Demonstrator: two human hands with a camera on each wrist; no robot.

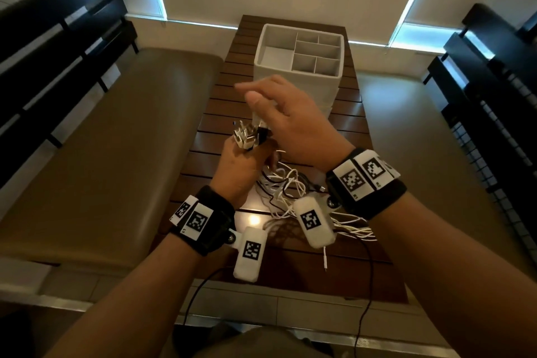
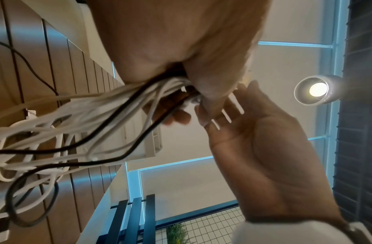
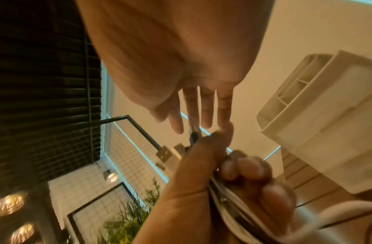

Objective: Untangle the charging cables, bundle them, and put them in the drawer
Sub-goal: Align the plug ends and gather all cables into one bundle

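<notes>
1. A slatted wooden surface [image 1: 203, 131] is running between padded benches [image 1: 122, 136], blinds glowing behind.
2. A white divided organizer [image 1: 299, 73] is standing at its far end.
3. White and black charging cables [image 1: 284, 186] are trailing in a tangle; the left hand [image 1: 241, 166] is gripping their plug ends.
4. The right hand [image 1: 290, 122] is hovering above, fingers loosely spread, holding nothing.
</notes>
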